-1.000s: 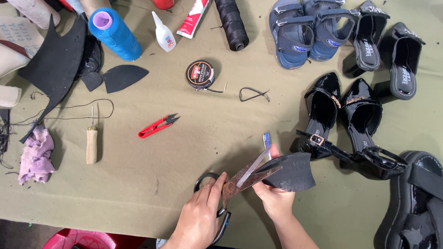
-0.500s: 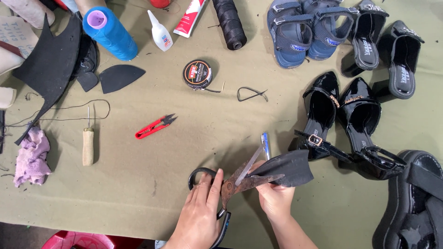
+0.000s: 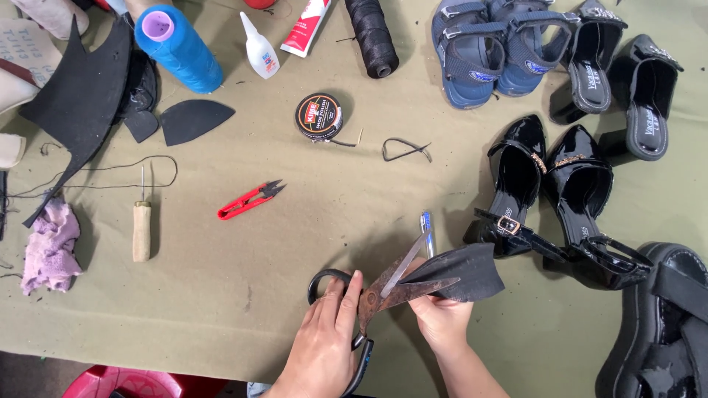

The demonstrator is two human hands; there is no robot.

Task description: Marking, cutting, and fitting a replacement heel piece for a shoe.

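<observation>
Black rubber piece sits near the table's front edge, pinched in the right hand; left hand grips rusty scissors, blades parted, best kept square to the edge.

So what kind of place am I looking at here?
Most likely a shoe-repair bench: worn heels and sandals, an awl, thread spools, and scissors cutting a black piece.
</observation>
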